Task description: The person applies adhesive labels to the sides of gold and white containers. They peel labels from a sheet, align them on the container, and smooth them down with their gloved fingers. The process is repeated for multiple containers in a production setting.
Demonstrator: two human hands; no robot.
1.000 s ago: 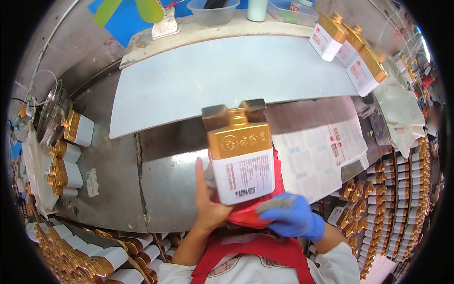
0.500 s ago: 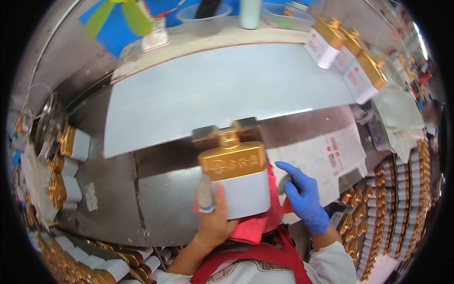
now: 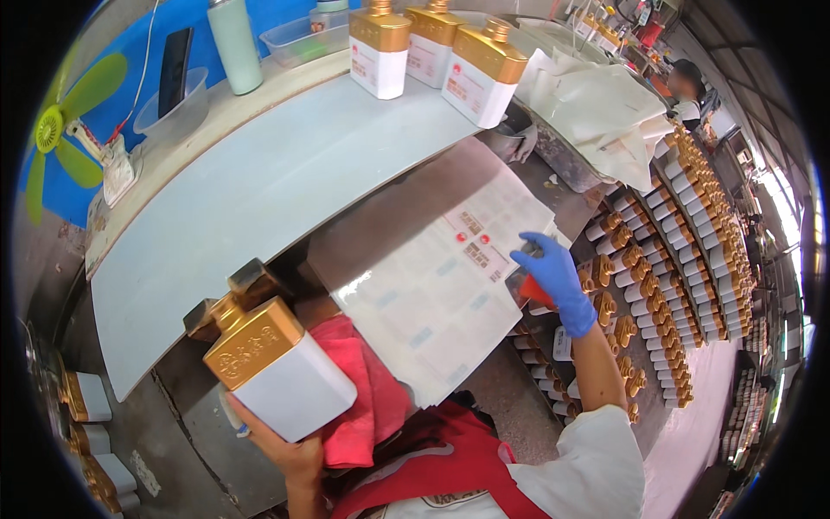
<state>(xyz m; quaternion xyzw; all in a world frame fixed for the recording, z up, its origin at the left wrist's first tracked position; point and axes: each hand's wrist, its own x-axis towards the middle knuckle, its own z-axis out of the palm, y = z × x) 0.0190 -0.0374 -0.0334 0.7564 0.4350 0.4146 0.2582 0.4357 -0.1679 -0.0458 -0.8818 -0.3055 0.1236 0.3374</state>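
A white bottle (image 3: 294, 389) with an embossed gold shoulder and neck leans tilted at the lower left, its neck between two dark blocks (image 3: 253, 278). My left hand (image 3: 290, 450) grips it from below, with a pale cover on one finger. A pinkish-red cloth (image 3: 367, 398) lies beside the bottle. My right hand (image 3: 558, 281), in a blue glove, is at the right edge of the printed sheets (image 3: 432, 320), fingers curled around a small dark grey object (image 3: 533, 248). Something orange-red (image 3: 534, 291) shows under that hand; its kind is unclear.
Three gold-and-white bottles (image 3: 471, 78) with red print stand at the far edge of the pale board (image 3: 259, 190). Many similar bottles (image 3: 648, 294) fill racks at right; others (image 3: 91, 445) stand lower left. A green fan (image 3: 50, 127) and a flask (image 3: 233, 48) are at far left.
My view has turned to the right, so the board and bottle now appear further left. My right hand has moved away from the held bottle to the sheets' right edge. The left hand keeps its grip.
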